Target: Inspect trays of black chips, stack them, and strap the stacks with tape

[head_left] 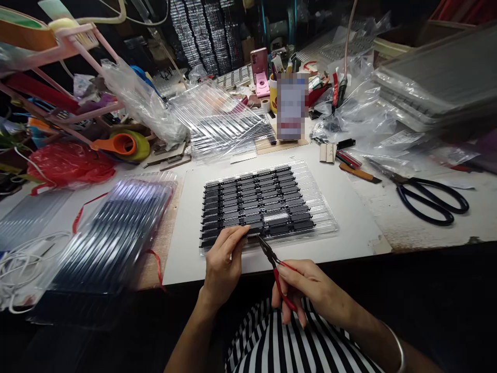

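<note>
The head camera looks forward and down from above the striped lap (pixel 283 342), the plastic tray (pixel 316 202) close ahead

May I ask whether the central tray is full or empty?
The tray is partly filled: black parts line its rows, but bare ridges show at right.

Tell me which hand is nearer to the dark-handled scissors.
Right. The right hand, holding the red-handled pliers, is left of the scissors and closer to the body; the left hand, at the clear tray's near side, is farther left.
</note>
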The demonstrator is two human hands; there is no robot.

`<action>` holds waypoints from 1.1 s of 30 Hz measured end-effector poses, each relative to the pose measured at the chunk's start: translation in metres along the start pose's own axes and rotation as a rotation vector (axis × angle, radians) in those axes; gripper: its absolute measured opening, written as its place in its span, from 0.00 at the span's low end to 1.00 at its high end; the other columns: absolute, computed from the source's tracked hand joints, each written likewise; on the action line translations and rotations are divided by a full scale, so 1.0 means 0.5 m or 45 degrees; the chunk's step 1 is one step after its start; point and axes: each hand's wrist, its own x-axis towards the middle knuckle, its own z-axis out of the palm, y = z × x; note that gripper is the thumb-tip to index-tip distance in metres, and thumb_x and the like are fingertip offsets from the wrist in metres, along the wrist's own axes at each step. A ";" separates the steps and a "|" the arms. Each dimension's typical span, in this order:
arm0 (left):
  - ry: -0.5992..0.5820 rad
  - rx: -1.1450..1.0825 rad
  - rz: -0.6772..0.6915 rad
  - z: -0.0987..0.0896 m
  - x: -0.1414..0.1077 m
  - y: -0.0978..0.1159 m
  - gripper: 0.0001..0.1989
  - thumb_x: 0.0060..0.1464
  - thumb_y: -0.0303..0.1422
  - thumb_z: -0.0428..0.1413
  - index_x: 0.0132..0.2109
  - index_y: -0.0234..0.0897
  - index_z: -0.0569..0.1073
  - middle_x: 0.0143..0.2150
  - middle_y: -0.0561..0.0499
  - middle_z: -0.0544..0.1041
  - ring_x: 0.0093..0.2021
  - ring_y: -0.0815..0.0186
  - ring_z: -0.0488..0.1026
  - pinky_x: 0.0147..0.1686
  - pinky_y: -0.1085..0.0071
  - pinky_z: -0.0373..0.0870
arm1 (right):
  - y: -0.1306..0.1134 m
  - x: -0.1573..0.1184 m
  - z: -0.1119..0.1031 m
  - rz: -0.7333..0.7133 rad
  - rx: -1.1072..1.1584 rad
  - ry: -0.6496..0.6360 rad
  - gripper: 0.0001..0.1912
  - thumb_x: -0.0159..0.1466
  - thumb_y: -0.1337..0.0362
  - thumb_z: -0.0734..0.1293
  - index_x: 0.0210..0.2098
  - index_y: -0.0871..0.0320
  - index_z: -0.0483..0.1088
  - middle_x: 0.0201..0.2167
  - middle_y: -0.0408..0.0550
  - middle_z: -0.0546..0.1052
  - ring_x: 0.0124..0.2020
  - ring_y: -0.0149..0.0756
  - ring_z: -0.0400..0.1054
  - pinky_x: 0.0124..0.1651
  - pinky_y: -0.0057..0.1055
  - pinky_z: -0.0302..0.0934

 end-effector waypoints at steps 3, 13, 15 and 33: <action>-0.001 -0.001 0.004 0.001 0.001 0.000 0.20 0.54 0.16 0.51 0.52 0.38 0.70 0.43 0.49 0.73 0.45 0.68 0.71 0.45 0.71 0.71 | 0.001 0.001 -0.001 0.006 0.003 0.000 0.24 0.66 0.49 0.55 0.26 0.64 0.64 0.22 0.47 0.72 0.19 0.28 0.69 0.15 0.17 0.56; -0.007 0.011 0.010 0.004 0.004 0.002 0.20 0.55 0.17 0.51 0.52 0.39 0.70 0.43 0.48 0.73 0.45 0.68 0.71 0.45 0.70 0.71 | -0.002 0.001 -0.001 0.018 -0.004 0.007 0.24 0.66 0.49 0.55 0.26 0.63 0.62 0.26 0.50 0.74 0.19 0.27 0.68 0.14 0.18 0.55; -0.010 0.012 0.010 0.003 0.004 0.003 0.20 0.55 0.17 0.51 0.52 0.39 0.70 0.43 0.48 0.74 0.45 0.68 0.71 0.45 0.70 0.71 | -0.002 0.001 -0.001 0.015 -0.009 0.009 0.24 0.66 0.49 0.55 0.26 0.63 0.62 0.26 0.50 0.74 0.19 0.27 0.68 0.15 0.17 0.55; -0.028 0.005 -0.012 -0.002 0.002 0.004 0.20 0.55 0.17 0.51 0.52 0.38 0.70 0.43 0.48 0.73 0.45 0.68 0.71 0.45 0.71 0.70 | -0.005 -0.003 -0.002 0.016 -0.009 -0.009 0.25 0.66 0.48 0.55 0.27 0.63 0.63 0.25 0.50 0.73 0.19 0.28 0.68 0.15 0.19 0.55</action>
